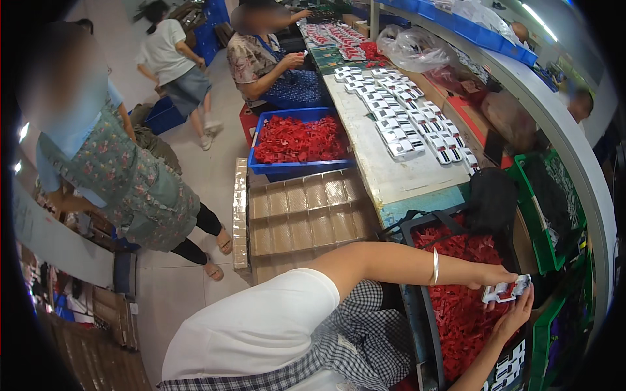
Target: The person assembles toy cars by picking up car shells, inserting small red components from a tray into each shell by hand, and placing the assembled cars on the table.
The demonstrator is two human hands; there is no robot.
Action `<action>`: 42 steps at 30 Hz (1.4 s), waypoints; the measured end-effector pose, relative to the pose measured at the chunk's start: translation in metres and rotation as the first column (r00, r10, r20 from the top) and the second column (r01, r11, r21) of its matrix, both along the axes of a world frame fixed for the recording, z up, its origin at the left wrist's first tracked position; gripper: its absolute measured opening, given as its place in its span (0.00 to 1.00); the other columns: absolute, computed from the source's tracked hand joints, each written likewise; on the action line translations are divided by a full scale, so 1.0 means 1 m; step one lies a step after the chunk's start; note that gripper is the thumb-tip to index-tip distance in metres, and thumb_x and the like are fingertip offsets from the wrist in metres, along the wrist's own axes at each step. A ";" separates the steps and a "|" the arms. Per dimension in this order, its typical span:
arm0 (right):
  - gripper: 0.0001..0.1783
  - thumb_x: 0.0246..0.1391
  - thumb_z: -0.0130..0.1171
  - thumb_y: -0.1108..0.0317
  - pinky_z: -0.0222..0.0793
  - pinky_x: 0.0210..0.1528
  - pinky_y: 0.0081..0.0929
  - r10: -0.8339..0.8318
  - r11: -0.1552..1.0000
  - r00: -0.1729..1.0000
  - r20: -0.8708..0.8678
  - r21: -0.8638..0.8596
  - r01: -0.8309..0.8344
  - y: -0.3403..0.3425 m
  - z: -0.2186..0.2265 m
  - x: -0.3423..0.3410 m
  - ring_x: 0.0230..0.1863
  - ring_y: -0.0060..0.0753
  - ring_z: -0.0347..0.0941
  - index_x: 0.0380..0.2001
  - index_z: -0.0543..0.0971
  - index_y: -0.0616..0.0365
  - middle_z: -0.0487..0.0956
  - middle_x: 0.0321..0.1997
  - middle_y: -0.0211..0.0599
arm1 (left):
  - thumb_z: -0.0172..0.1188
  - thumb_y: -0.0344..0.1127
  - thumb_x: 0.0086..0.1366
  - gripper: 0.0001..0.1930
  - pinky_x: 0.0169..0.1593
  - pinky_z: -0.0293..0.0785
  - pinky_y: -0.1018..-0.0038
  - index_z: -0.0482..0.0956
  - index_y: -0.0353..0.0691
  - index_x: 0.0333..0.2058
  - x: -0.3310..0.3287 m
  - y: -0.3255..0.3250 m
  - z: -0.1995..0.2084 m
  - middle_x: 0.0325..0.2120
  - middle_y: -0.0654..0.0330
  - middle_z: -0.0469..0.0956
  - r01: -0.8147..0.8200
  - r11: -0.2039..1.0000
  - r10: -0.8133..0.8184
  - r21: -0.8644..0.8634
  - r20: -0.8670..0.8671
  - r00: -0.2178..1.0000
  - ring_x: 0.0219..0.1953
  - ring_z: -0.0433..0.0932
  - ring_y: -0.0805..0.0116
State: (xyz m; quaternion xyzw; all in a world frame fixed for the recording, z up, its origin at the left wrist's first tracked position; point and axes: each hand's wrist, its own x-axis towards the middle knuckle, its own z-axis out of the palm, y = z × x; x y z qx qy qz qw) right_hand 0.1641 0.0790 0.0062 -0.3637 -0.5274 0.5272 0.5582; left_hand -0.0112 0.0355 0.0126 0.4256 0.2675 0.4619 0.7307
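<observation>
White toy car body [501,294] sits between both hands, above the dark bin [429,332] of red parts [460,329]; long axis runs roughly left-right, right end angled slightly far; left hand [490,276] pinches narrow along its far side, right hand [513,318] has fingertips against its near-right end; both equally near, no gap; exact thumb contact, can't tell; rows of white cars [405,116] lie well apart, far and left.

My toy car [506,291]: white, red bits. My sleeve [254,326]: plain white; my apron [372,332]: black-and-white check. Loose parts [456,326]: red (side crate [529,212]: green).
</observation>
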 end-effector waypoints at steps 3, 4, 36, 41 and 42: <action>0.21 0.61 0.50 0.58 0.63 0.37 0.16 -0.084 0.996 0.993 0.079 0.015 0.083 -0.002 0.007 0.005 0.40 0.18 0.67 0.54 0.70 0.56 0.74 0.44 0.27 | 0.46 0.49 0.67 0.17 0.15 0.71 0.76 0.69 0.39 0.37 -0.027 -0.010 0.020 0.20 0.59 0.73 -0.230 0.957 0.253 0.177 -0.115 0.961 0.14 0.74 0.71; 0.20 0.61 0.51 0.58 0.62 0.35 0.14 -0.077 0.997 0.988 0.138 0.033 0.073 0.000 0.005 0.010 0.37 0.16 0.67 0.53 0.71 0.55 0.74 0.43 0.27 | 0.48 0.50 0.66 0.18 0.15 0.71 0.76 0.69 0.40 0.41 -0.043 -0.011 0.024 0.22 0.59 0.73 -0.302 0.929 0.329 0.214 -0.100 0.939 0.14 0.74 0.72; 0.16 0.41 0.64 0.69 0.71 0.41 0.41 -0.266 0.857 0.122 0.956 0.292 -0.425 -0.036 -0.007 -0.017 0.44 0.49 0.71 0.37 0.75 0.55 0.72 0.42 0.43 | 0.59 0.57 0.54 0.35 0.58 0.44 0.34 0.65 0.50 0.58 -0.356 0.002 -0.092 0.62 0.46 0.52 -0.280 0.664 0.294 0.693 -0.586 -0.755 0.65 0.45 0.42; 0.10 0.46 0.56 0.70 0.72 0.37 0.42 -0.269 0.814 0.130 0.954 0.298 -0.499 -0.028 -0.008 -0.023 0.41 0.48 0.73 0.34 0.75 0.57 0.73 0.39 0.44 | 0.61 0.38 0.56 0.20 0.58 0.55 0.55 0.74 0.47 0.48 -0.289 0.028 -0.012 0.51 0.49 0.68 0.165 0.195 0.957 0.967 -0.151 -0.249 0.55 0.62 0.49; 0.08 0.45 0.55 0.71 0.72 0.35 0.42 -0.244 0.832 0.074 0.967 0.248 -0.497 -0.023 -0.015 -0.021 0.40 0.48 0.73 0.31 0.74 0.59 0.73 0.38 0.44 | 0.59 0.34 0.57 0.18 0.58 0.56 0.57 0.74 0.44 0.48 -0.232 0.021 0.021 0.51 0.52 0.69 0.138 0.191 0.975 0.972 -0.172 -0.142 0.55 0.63 0.51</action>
